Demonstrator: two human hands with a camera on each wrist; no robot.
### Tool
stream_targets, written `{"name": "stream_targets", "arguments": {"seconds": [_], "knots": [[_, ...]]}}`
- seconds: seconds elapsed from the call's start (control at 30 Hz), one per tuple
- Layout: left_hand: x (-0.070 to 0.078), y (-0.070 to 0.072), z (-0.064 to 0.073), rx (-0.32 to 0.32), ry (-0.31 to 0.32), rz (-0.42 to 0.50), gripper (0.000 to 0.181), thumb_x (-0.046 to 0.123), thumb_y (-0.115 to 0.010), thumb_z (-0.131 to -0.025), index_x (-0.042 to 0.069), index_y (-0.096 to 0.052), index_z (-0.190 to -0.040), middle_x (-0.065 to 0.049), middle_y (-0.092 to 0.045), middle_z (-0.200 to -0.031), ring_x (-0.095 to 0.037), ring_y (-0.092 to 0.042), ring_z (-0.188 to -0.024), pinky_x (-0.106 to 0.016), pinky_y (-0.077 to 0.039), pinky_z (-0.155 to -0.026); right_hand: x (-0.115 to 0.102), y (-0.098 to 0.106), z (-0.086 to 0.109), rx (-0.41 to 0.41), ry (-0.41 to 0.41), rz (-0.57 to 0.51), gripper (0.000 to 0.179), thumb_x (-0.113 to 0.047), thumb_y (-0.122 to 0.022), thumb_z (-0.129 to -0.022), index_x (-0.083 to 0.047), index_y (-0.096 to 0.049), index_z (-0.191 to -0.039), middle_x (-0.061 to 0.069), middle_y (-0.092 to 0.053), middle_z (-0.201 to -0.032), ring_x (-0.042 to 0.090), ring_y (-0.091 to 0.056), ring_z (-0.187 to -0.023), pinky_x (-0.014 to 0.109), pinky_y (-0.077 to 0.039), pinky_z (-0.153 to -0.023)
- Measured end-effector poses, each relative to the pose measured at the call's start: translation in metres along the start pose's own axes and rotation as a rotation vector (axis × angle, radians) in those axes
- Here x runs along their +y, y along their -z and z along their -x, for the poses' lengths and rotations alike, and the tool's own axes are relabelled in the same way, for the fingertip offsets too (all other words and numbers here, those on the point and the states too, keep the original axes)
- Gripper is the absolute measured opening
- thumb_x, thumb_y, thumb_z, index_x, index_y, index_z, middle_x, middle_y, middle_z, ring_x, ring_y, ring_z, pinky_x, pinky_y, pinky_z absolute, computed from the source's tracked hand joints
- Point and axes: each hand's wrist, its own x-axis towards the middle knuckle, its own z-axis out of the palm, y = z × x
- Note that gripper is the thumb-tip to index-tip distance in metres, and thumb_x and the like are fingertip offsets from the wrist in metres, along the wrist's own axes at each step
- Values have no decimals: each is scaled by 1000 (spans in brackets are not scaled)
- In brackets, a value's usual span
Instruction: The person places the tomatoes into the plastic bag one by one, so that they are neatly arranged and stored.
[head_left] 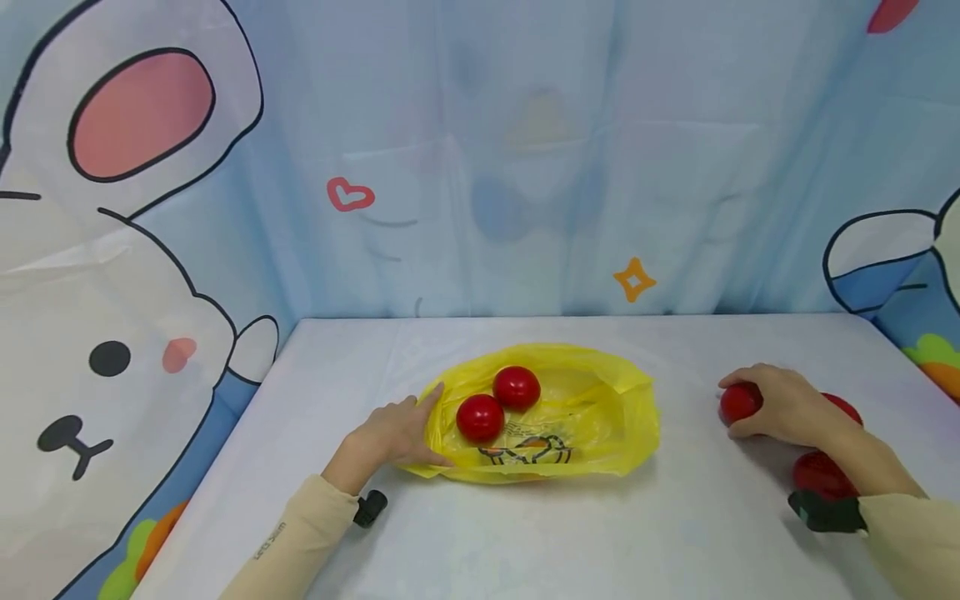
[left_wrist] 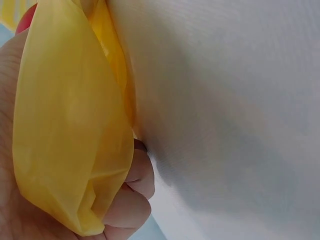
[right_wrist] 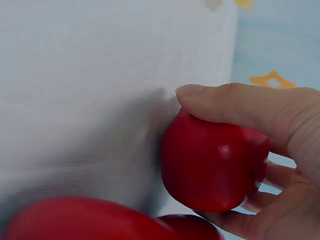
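A yellow plastic bag [head_left: 600,417] lies spread with its mouth facing up on the table, two shiny red apples [head_left: 480,418] inside it. My left hand [head_left: 397,429] grips the bag's left end, and in the left wrist view a fold of yellow plastic [left_wrist: 70,125] covers much of the palm beside curled fingers [left_wrist: 127,207]. Over at the right, my right hand [head_left: 787,406] holds another red apple [right_wrist: 215,160] between thumb and fingers, low over the table. Two more red apples [head_left: 823,475] sit under the right forearm, partly hidden by it.
A white cloth covers the table [head_left: 525,542]. Behind it hangs a light blue curtain [head_left: 525,208] with cartoon prints, reaching down along the left side too. Small black wrist cameras [head_left: 370,508] show at both sleeves.
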Motion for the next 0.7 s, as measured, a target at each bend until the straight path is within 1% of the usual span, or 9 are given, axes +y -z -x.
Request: {"name": "stream_targets", "arguments": {"seconds": [0.13,0.2,0.27,0.4,0.53,0.7], "knots": [[1,0,-1,-9,4,5,115,60,-84,-80,13,-26,-167,-24,-57,-141,-43,-64,-113,-55,-53,-100,-7,17,1,31,-3,-5,79,-9,-96,-66,15,-54,-128,43,-52,-118,60,-49,-104,52,-61,-63],[1,0,-1,-9,12,2,114,61,-84,-80,14,-26,-167,-24,-57,-141,-42,-64,-113,-55,-53,-100,-16,29,-2,60,8,-2,78,-8,-95,-68,15,-54,-130,44,-52,-119,61,-48,-105,50,-61,-61],[1,0,-1,-11,23,6,114,60,-84,-80,15,-26,-167,-24,-56,-142,-43,-63,-115,-55,-52,-101,-30,40,-5,92,20,-1,77,-9,-94,-70,13,-54,-132,43,-51,-121,62,-48,-107,50,-61,-61],[-1,-3,-1,-13,30,19,115,60,-84,-80,15,-25,-167,-24,-56,-143,-43,-63,-115,-55,-52,-102,-70,57,-10,141,51,-23,77,-8,-93,-74,10,-52,-136,41,-49,-126,61,-45,-113,56,-61,-68],[-3,-4,-2,-6,29,11,116,61,-85,-79,15,-25,-167,-24,-56,-142,-43,-64,-113,-55,-53,-100,-115,66,-13,177,107,-35,73,-8,-91,-78,8,-53,-139,38,-51,-130,58,-47,-115,61,-60,-77],[-3,-4,-3,2,20,25,115,60,-84,-80,15,-25,-167,-25,-53,-146,-45,-62,-119,-56,-50,-104,-164,72,-17,222,236,-33,64,-14,-90,-82,5,-60,-135,32,-58,-131,52,-56,-112,60,-60,-81]]}}
